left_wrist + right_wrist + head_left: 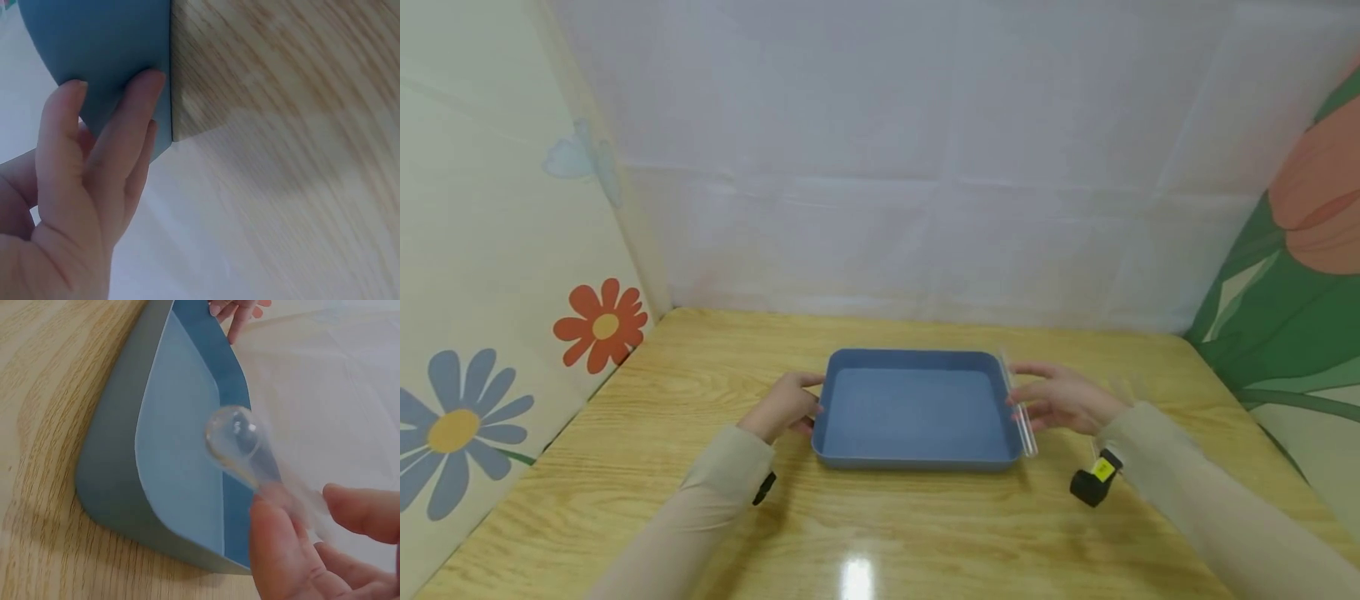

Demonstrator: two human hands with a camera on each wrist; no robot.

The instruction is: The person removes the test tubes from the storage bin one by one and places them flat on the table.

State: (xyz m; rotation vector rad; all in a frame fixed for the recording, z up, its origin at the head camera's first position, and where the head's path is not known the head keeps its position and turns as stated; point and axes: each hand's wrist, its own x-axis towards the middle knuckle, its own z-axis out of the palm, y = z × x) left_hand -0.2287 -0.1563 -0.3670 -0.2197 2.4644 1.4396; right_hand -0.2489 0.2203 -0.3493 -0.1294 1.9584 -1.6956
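A shallow blue rectangular tray [917, 417] sits on the wooden table. At its left end is my left hand [786, 407]; in the left wrist view its fairly straight fingers [128, 125] touch the tray's outer wall. Beside the right end, my right hand [1060, 397] holds a clear test tube [1026, 435] between thumb and fingers. The tube lies along the tray's right rim in the head view. Its rounded end [234, 434] points toward the camera in the right wrist view, where the rest is blurred and partly hidden by the fingers.
The wooden table [917, 533] extends around the tray. A pale cloth [887, 167] hangs behind it, with flower-printed panels on both sides. A black device with a yellow label [1096, 477] is at my right wrist.
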